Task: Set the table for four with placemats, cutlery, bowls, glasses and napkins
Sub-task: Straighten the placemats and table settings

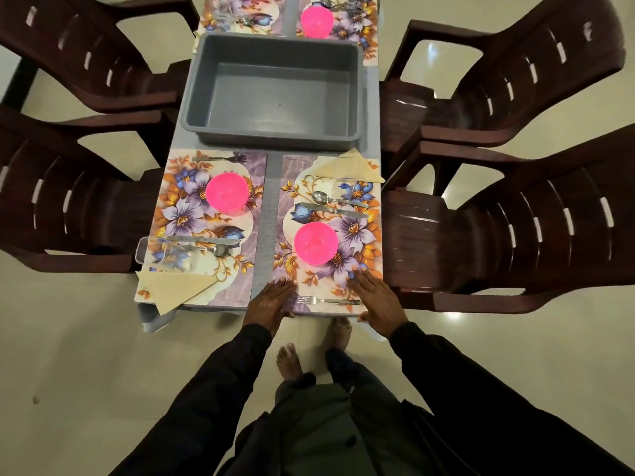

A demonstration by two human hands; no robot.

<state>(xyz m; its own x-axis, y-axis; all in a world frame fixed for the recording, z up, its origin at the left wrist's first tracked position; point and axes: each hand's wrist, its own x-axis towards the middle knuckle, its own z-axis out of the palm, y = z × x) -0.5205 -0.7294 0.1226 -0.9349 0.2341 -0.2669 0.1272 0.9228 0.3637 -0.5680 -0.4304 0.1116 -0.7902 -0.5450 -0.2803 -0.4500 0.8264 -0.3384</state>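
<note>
Two floral placemats lie at the table's near end, the left placemat (178,214) and the right placemat (364,249). Each carries a pink bowl, the left bowl (226,193) and the right bowl (315,242). The right placemat also holds a spoon (323,196), a knife (340,210), a clear glass (343,182), a beige napkin (350,166) and a fork (326,300) at its near edge. My left hand (271,300) rests flat on that placemat's near left corner. My right hand (376,298) rests flat on its near right part. Fingers of both are straight.
An empty grey tub (275,135) sits mid-table. Two more placemats with a pink bowl (316,21) lie at the far end. The left setting has a fork (220,159), glass (161,254) and napkin (178,288). Dark plastic chairs (515,235) flank both sides.
</note>
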